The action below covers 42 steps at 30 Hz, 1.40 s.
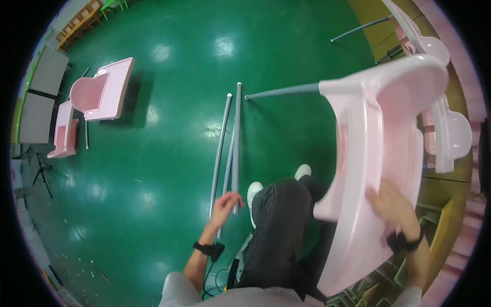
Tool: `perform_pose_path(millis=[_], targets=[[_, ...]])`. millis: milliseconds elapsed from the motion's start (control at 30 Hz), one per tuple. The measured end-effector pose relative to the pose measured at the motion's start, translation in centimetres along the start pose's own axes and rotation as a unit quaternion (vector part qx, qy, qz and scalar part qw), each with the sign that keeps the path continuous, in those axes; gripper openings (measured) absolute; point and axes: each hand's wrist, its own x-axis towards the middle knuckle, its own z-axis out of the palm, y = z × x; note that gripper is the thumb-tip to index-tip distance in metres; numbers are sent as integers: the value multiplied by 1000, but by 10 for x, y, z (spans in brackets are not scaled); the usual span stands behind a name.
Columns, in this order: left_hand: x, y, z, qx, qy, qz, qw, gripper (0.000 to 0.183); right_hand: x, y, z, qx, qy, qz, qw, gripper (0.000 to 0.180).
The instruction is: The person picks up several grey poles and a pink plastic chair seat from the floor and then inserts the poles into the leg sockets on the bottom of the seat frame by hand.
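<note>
A pink plastic high-chair seat (pixel 353 146) with its tray lies tilted at my right side. One grey metal leg (pixel 284 91) sticks out from its far corner. My right hand (pixel 391 201), blurred, rests over the seat's inner edge; its grip is unclear. My left hand (pixel 226 205) has its fingers curled around the near end of a grey metal tube (pixel 237 146), which has a white cap at its far end. Two more grey tubes lie beside it on the floor, the left one (pixel 220 153) also white-capped.
Left on the green floor (pixel 176 153) stand an assembled pink high chair (pixel 115 88) and another pink seat (pixel 63 134). More pink seats (pixel 452 134) line the right side. A small tripod (pixel 41 172) is at far left; wooden chairs (pixel 78 23) stand at the back.
</note>
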Motion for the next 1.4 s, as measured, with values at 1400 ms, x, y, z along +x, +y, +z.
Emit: perform_pose_path(millis=[1400], targets=[[-124, 287, 232, 171, 75, 661, 727, 57, -3, 31, -16, 333, 2, -27, 943, 64]])
